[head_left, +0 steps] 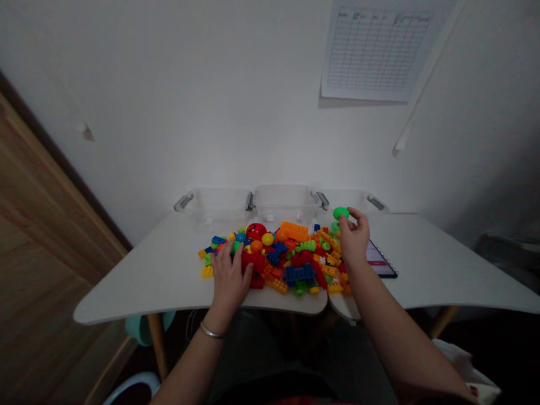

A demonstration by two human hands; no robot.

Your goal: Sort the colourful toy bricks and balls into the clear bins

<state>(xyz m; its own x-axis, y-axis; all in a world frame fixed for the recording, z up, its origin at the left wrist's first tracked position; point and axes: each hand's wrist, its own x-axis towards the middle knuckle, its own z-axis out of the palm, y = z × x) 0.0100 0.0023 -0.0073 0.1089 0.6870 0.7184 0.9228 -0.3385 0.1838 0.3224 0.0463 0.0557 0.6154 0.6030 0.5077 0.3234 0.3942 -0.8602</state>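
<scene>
Head view: the right hand (353,237) pinches a flat green plastic disc (341,213) at its fingertips, just above a heap of colourful plastic bricks (295,259); the left hand (229,283) rests fingers-spread on the heap, holding nothing visible.

Person's own body, as worn: left hand (230,281) and right hand (353,239), both bare, with bare forearms (388,315). One thin silver-coloured bangle (211,331), smooth and round, on the left wrist. Dark grey trousers (270,351) below. Dark top (304,394) with red trim at lower edge of view.
</scene>
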